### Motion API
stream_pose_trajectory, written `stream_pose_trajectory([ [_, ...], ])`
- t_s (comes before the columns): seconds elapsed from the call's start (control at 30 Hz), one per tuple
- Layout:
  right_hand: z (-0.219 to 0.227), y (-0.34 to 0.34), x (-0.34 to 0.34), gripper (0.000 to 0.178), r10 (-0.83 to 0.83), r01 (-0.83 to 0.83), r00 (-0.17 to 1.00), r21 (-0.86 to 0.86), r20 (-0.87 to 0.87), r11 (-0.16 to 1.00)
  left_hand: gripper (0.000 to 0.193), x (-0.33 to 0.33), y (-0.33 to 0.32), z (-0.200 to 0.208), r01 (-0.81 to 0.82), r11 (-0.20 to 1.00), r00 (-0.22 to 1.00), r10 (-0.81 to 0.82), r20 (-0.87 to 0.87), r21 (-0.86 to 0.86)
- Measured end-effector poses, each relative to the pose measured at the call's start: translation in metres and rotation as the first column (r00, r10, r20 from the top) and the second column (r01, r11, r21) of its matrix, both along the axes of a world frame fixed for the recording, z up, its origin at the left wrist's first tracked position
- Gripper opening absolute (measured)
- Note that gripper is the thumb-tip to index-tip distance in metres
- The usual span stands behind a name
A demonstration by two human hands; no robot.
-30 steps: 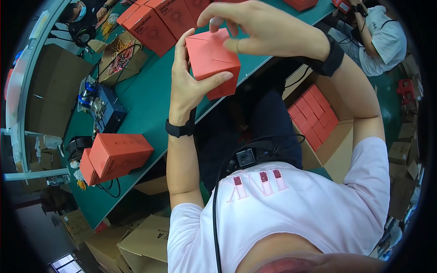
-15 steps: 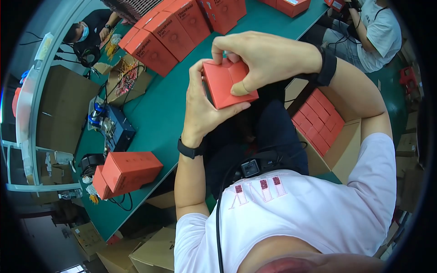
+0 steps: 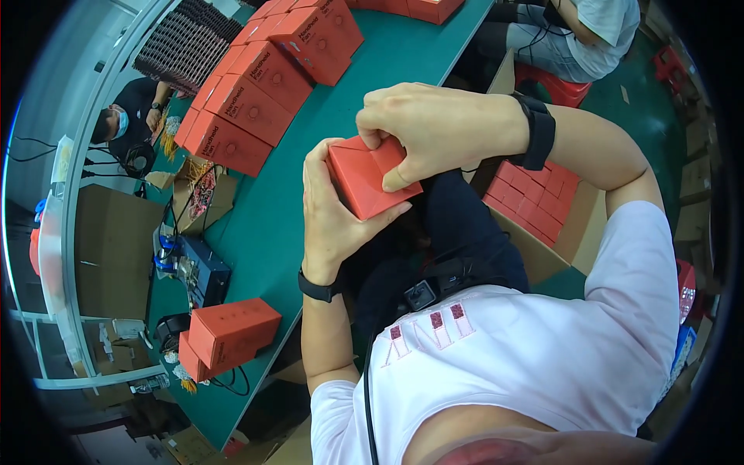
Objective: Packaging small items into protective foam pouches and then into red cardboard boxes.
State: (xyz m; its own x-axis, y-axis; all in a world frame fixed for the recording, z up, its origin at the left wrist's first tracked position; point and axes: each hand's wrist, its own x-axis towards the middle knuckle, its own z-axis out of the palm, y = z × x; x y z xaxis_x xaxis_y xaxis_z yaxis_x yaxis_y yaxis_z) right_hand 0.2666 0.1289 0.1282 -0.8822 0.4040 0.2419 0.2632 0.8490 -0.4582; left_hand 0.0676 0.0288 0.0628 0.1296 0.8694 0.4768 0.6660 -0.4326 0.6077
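Note:
A red-orange carton [image 3: 360, 180] is held in front of me above my lap, its end facing up and creased across the middle. My left hand [image 3: 329, 217] wraps round its left side, with the thumb along the near edge. From the right, my right hand [image 3: 434, 128] presses on the end: the thumb lies on the surface and the bent fingers sit at the far edge. Whether the far flap is fully tucked in is hidden by those fingers. Two similar red-orange cartons [image 3: 236, 329] lie together on the green table [image 3: 271, 225] to my left.
Stacked red-orange cartons [image 3: 263, 85] line the table's far part. A blue device [image 3: 205, 271] and a cardboard box of small parts [image 3: 203, 194] stand at left. An open cardboard box [image 3: 581, 225] packed with red-orange cartons is at my right. Two other people sit nearby.
The view has shifted, so the table things sit lower and the stacked cartons further left. Both hands keep their grip on the carton, with the right thumb and fingers still on its end.

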Motion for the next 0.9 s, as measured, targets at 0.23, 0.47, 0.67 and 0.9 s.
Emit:
stream_pose_trajectory([
  [0.23, -0.005, 0.011, 0.022, 0.036, -0.010, 0.023, 0.997, -0.165, 0.079, 0.986, 0.100, 0.022, 0.005, 0.003, 0.014, 1.000, 0.996, -0.015, -0.083, -0.007],
  [0.47, -0.017, 0.037, 0.045, 0.037, 0.032, 0.001, 0.998, -0.515, 0.056, 0.857, 0.103, 0.039, 0.014, 0.008, 0.042, 0.996, 0.996, -0.048, -0.079, -0.074],
  [0.67, -0.046, 0.029, 0.052, 0.039, 0.048, -0.046, 0.999, -0.151, 0.011, 0.987, 0.100, 0.041, 0.015, 0.004, 0.060, 0.996, 0.987, -0.068, -0.144, -0.060],
  [0.9, -0.019, 0.008, 0.032, 0.028, -0.089, 0.169, 0.984, -0.670, 0.152, 0.723, 0.100, 0.024, 0.011, 0.005, 0.028, 0.997, 0.983, -0.040, -0.178, -0.070],
])
